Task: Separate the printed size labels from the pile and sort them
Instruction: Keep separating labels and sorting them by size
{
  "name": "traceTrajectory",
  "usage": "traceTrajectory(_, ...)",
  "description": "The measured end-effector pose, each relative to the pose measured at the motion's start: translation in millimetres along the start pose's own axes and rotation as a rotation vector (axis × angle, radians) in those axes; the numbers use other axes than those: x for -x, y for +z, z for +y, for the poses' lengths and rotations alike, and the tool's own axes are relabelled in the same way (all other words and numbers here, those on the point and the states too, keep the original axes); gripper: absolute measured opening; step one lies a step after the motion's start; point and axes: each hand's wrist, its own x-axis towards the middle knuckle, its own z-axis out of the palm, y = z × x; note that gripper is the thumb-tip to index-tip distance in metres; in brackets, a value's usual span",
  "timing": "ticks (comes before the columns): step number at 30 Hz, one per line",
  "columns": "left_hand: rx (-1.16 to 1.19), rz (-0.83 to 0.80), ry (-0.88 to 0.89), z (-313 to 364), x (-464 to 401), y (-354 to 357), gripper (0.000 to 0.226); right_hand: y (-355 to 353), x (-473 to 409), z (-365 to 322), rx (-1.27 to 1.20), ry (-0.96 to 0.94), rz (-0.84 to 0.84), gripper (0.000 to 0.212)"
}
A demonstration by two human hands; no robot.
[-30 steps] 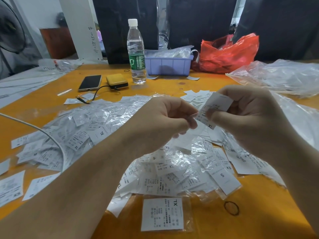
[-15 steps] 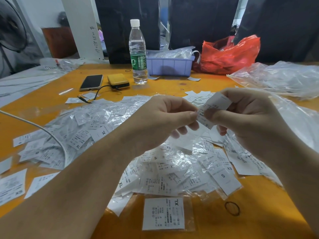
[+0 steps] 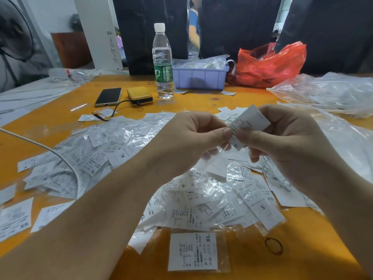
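Hands meet above the pile [image 3: 181,199]: the left hand [image 3: 187,142] and right hand [image 3: 286,142] both pinch one label [image 3: 249,123], thumbs almost touching at its lower end; the label tilts, its long axis running up and away toward the right hand, which covers more of it. Pile lies directly below both hands; a lone XL label [image 3: 192,252] lies just nearer than the pile, probably a sorted spot.

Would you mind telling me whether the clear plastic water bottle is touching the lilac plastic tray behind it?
Cannot tell. In the head view the water bottle overlaps the lilac tray's left end, so any gap in depth between them is hidden.
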Motion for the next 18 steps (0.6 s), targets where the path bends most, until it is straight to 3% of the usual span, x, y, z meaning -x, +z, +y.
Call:
traceTrajectory(4,0.036,0.075,0.023,0,-1,0,0.008,-1,-1,0,-0.053,0.124,0.018,0.038)
traceTrajectory(7,0.072,0.124,0.039,0,-1,-1,0.008,-1,-2,-2,-0.017,0.25,-0.068,0.044)
traceTrajectory(10,0.087,0.123,0.042,1,-1,0,0.008,6,0,-1,0.032,0.312,-0.154,0.033)
traceTrajectory(13,0.078,0.129,0.04,2,-1,1,0.008,9,1,1,0.029,0.294,-0.126,0.016)
traceTrajectory(18,0.056,0.178,0.018,1,-2,1,0.008,6,-1,1,0.025,0.241,-0.069,0.019)
